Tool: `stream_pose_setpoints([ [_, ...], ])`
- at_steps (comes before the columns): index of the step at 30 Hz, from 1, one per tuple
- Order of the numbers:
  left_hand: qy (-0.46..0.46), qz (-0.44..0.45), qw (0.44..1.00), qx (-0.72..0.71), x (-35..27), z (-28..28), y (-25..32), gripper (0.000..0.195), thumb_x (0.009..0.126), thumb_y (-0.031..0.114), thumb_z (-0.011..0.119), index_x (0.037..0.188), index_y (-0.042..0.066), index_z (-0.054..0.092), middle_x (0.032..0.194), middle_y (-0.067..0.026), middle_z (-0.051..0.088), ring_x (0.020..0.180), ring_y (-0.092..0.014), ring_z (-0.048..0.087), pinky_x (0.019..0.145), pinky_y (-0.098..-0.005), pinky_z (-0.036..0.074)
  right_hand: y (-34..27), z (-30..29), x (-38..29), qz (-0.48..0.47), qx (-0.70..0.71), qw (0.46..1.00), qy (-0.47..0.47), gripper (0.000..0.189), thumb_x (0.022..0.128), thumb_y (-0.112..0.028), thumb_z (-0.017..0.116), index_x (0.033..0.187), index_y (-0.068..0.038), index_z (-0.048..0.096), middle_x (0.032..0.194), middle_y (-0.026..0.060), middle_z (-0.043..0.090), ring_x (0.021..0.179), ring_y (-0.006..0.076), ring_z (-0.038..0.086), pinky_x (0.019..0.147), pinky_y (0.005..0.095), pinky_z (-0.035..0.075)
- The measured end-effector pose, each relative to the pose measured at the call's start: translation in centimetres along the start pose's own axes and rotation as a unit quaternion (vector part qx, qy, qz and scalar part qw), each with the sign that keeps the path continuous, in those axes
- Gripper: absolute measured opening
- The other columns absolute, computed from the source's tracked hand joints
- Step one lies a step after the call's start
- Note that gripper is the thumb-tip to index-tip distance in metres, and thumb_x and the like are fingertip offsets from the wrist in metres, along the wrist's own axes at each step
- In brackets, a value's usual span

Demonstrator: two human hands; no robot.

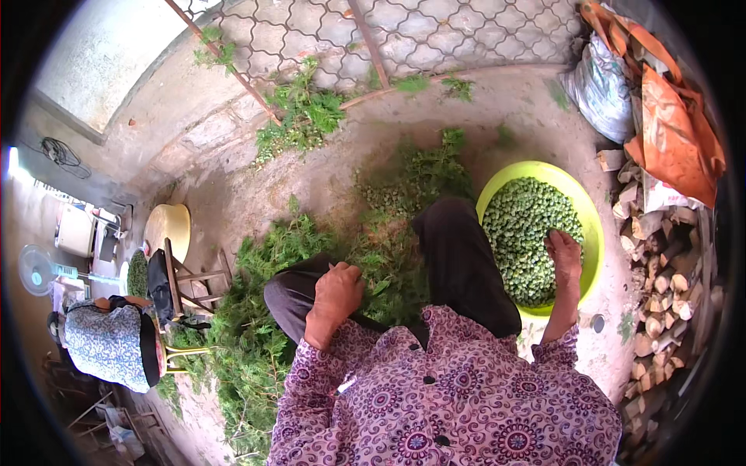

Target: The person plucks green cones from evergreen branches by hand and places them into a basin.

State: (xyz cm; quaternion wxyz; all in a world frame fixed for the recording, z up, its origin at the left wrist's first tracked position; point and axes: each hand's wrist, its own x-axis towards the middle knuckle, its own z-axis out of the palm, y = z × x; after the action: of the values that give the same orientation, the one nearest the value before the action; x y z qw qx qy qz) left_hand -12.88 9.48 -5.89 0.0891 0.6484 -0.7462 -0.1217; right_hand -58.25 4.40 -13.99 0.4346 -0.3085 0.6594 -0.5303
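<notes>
A bright yellow-green plastic basin (pixel 593 244) stands on the ground by my right leg. It holds a heap of small round green cones or berries (pixel 518 233). Over the right part of this heap is my right hand (pixel 564 253), its fingertips pinched together; whether anything small is between them I cannot make out. My left hand (pixel 338 291) is curled at my left knee, knuckles up, and its palm side is hidden. Leafy conifer cuttings (pixel 387 285) lie between my legs, close to the left hand's fingers.
More cut conifer branches (pixel 250 349) pile up at left. A seated person (pixel 111 343) has their back turned, near a wooden stool (pixel 198 279) and a fan (pixel 38 271). Split firewood (pixel 658 314), an orange bag (pixel 679 134) and a white sack (pixel 600 87) line the right. Wire mesh (pixel 466 35) runs ahead.
</notes>
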Motion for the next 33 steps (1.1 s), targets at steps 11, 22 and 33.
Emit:
stream_pose_setpoints([
  [11, 0.053, 0.037, 0.994, -0.089, 2.9, -4.5, 0.1, 0.021, 0.073, 0.015, 0.062, 0.090, 0.002, 0.060, 0.084, -0.0152, 0.056, 0.080, -0.034, 0.056, 0.069, -0.0400, 0.046, -4.9, 5.4, -0.6, -0.016, -0.063, 0.990, -0.123, 0.024, 0.083, -0.017, 0.059, 0.097, 0.002, 0.060, 0.075, 0.0032, 0.061, 0.066, 0.0087, 0.055, 0.060, 0.0212, 0.042],
  [22, 0.181, 0.089, 0.966, -0.164, 11.0, -8.4, 0.7, 0.018, 0.073, 0.011, 0.063, 0.087, 0.000, 0.058, 0.079, -0.0167, 0.056, 0.074, -0.034, 0.057, 0.065, -0.0398, 0.047, -10.2, 16.6, 2.8, -0.112, -0.215, 0.929, -0.281, 0.029, 0.081, -0.020, 0.058, 0.098, 0.004, 0.060, 0.078, 0.0047, 0.061, 0.073, 0.0111, 0.057, 0.067, 0.0246, 0.045],
  [33, 0.102, 0.260, 0.919, -0.280, 10.1, -2.5, 6.6, 0.017, 0.070, 0.011, 0.058, 0.082, 0.002, 0.053, 0.075, -0.0076, 0.046, 0.065, -0.021, 0.050, 0.057, -0.0322, 0.038, 4.0, 32.1, 10.3, -0.083, -0.408, 0.761, -0.498, 0.038, 0.072, -0.027, 0.059, 0.096, 0.002, 0.062, 0.090, 0.0157, 0.063, 0.081, 0.0246, 0.061, 0.073, 0.0345, 0.047],
])
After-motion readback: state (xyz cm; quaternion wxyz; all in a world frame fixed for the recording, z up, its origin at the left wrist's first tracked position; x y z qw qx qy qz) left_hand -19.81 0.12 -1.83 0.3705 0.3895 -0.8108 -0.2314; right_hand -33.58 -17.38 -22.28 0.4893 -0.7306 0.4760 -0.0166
